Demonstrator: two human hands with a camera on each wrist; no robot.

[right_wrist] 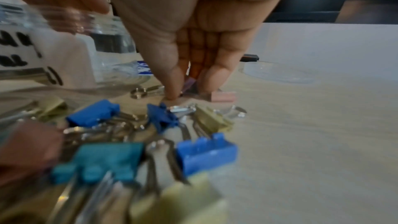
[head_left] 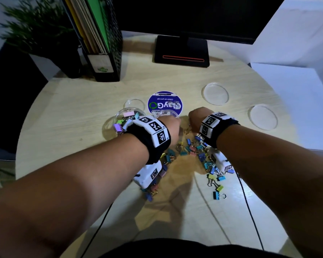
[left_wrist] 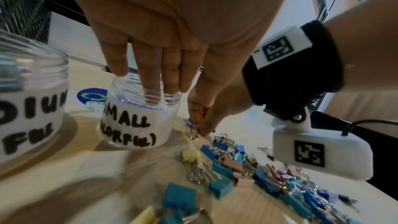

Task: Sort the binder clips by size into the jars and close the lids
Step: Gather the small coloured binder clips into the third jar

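The clear jar labelled SMALL (left_wrist: 137, 122) stands open on the table, and the straight fingers of my left hand (left_wrist: 155, 88) dip into its mouth, holding nothing that I can see. Just right of that jar my right hand (right_wrist: 187, 89) pinches a small purple binder clip (left_wrist: 193, 126) at the table surface. A second open jar marked MEDIUM (left_wrist: 32, 108) stands further left with several pastel clips (head_left: 128, 114) inside. A loose pile of coloured binder clips (head_left: 190, 149) lies between my wrists. In the head view my left hand (head_left: 172, 127) hides most of the small jar.
Three clear lids lie on the table: one (head_left: 134, 104) behind the medium jar, two (head_left: 215, 94) (head_left: 263, 117) to the right. A blue round sticker (head_left: 164, 103), a black monitor base (head_left: 182, 51), a file holder (head_left: 101, 43) and a plant (head_left: 35, 25) stand behind.
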